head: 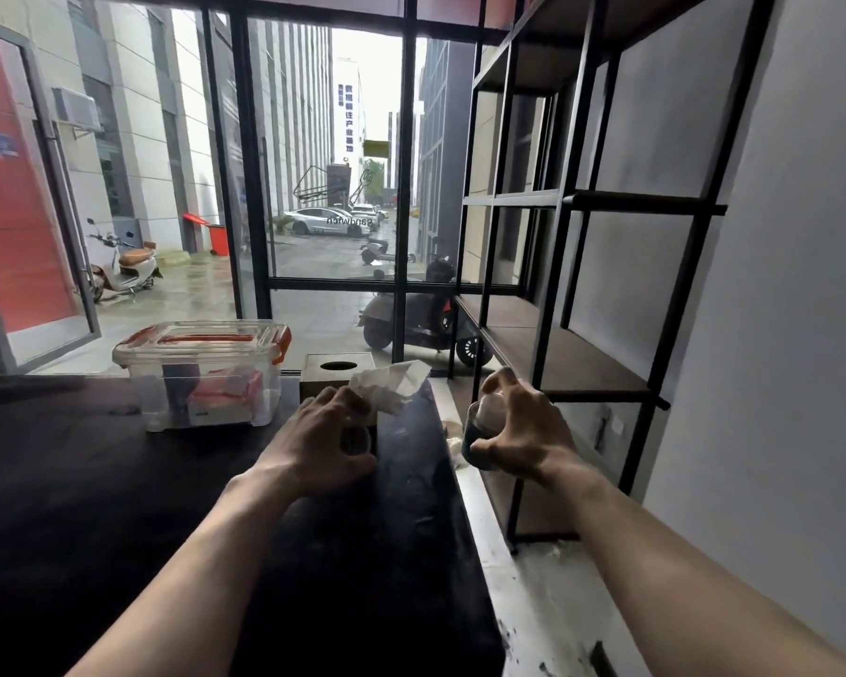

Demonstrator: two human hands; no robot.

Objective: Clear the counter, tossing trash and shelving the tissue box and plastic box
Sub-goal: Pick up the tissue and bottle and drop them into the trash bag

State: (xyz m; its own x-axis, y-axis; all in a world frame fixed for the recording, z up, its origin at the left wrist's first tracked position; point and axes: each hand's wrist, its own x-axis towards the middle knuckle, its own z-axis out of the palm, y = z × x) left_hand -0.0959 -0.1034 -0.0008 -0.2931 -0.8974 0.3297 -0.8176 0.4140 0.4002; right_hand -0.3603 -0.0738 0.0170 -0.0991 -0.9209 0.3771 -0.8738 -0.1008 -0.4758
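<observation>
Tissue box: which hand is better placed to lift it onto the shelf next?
Left. The left hand sits beside the tissue box, gripping only crumpled tissue. The right hand has its grip on a dark cup.

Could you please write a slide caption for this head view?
Left hand grips crumpled tissue at the tissue box; right hand holds a dark cup.

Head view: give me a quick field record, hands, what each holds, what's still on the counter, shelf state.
left hand: on counter, fingers closed on crumpled white tissue, in front of tissue box
right hand: holds dark cup past the counter's right edge
counter: dark top
plastic box: clear, orange latches, lid on, on counter
tissue box: brown, right of plastic box
shelf unit: black frame, visible shelves bare
</observation>
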